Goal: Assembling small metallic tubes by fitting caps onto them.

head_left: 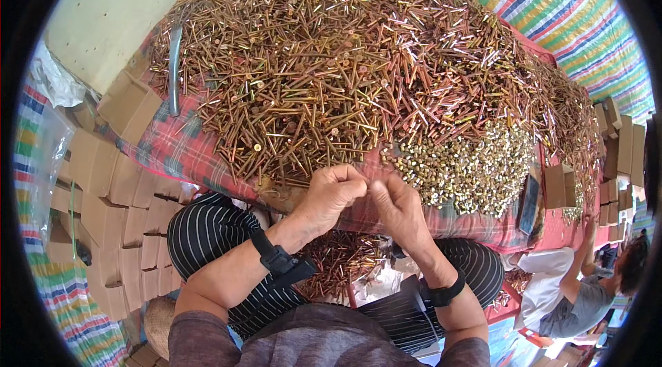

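My left hand (pixel 334 192) and my right hand (pixel 401 210) are close together over the front edge of the table, fingertips nearly meeting. Both are closed in a pinch; whatever lies between the fingers is hidden or too small to name. Just beyond them spreads a big heap of long, thin, brass and copper-coloured screw-like metal rods (pixel 303 84), some with round heads. To the right of my right hand lies a pile of small, shiny, nut-like metal pieces (pixel 469 170). Red plaid cloth (pixel 183 136) covers the table under the heaps.
Brown cardboard boxes (pixel 103 219) are stacked at the left. On the heap's left rests a curved grey strip (pixel 175 70). A small open box (pixel 559 186) and a dark flat bar (pixel 529 203) lie at the right. Another person (pixel 583 298) works at the far right.
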The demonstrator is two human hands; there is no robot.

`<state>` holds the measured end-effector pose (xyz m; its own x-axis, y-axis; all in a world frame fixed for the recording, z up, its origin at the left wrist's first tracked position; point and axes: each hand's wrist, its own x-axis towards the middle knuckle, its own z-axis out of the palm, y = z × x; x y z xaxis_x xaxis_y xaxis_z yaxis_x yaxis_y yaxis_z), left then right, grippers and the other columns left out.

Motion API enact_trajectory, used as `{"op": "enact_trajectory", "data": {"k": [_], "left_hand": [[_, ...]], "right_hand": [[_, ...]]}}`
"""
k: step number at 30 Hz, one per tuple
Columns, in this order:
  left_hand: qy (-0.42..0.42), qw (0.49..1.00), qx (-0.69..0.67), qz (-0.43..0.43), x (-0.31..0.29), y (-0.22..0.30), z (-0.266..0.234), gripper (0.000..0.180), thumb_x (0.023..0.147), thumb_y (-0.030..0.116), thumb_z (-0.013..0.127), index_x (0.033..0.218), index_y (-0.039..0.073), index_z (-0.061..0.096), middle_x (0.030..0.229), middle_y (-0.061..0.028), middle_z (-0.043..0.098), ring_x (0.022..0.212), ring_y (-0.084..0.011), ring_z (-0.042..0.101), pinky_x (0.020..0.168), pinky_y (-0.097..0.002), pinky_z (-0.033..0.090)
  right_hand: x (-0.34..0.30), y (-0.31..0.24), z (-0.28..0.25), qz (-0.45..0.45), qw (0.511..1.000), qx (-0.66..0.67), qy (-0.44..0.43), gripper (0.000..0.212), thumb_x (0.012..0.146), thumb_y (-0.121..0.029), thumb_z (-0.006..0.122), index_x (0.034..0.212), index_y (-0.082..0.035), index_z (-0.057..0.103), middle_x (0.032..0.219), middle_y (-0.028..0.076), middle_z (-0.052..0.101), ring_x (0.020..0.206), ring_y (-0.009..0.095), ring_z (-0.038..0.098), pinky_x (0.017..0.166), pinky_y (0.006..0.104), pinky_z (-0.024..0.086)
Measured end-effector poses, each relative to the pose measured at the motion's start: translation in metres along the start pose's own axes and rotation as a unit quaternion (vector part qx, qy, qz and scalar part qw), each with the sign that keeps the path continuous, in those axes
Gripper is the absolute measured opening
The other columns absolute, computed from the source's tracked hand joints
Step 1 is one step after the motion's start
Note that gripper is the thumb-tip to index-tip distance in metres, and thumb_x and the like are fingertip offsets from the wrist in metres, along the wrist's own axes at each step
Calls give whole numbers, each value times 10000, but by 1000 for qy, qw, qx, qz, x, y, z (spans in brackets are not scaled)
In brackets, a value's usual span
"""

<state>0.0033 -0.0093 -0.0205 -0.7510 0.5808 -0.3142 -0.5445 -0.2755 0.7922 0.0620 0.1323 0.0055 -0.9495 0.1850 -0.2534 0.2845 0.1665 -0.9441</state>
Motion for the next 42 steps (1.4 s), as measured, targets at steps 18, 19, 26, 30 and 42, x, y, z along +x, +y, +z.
{"op": "enact_trajectory", "data": {"k": [18,19,26,30,42], "left_hand": [[53,564,743,357,10,25,-17,199,696,30,617,889,-17,628,776,-141,588,704,-254,594,593,-349,508],[53,563,743,357,11,24,-17,199,696,30,617,889,-17,628,776,-141,588,704,-254,594,593,-349,508],[108,465,814,330,23,20,-11,79,636,16,618,703,-4,582,755,-120,585,737,-222,598,580,-310,508],[125,454,821,324,24,17,-18,72,651,3,582,714,-6,547,713,-130,554,673,-244,585,554,-341,501],[105,510,795,311,16,23,-13,75,713,27,589,744,30,520,667,-127,572,595,-253,597,498,-359,476]], "right_hand": [[29,13,-23,-186,888,-404,112,206,833,-225,626,871,-23,614,707,154,598,639,320,597,566,424,467],[34,17,-22,-226,863,-429,138,138,796,-133,617,896,-39,606,787,137,587,730,306,583,647,415,472],[54,29,-21,-224,808,-532,115,150,769,-71,610,913,-29,612,883,136,586,827,314,571,707,405,471],[51,20,-19,-227,837,-480,129,106,774,-61,611,866,-12,587,828,143,581,789,328,572,680,414,470],[84,18,-7,-216,874,-364,241,253,767,-58,595,1002,13,537,871,210,599,784,373,602,673,439,491]]}}
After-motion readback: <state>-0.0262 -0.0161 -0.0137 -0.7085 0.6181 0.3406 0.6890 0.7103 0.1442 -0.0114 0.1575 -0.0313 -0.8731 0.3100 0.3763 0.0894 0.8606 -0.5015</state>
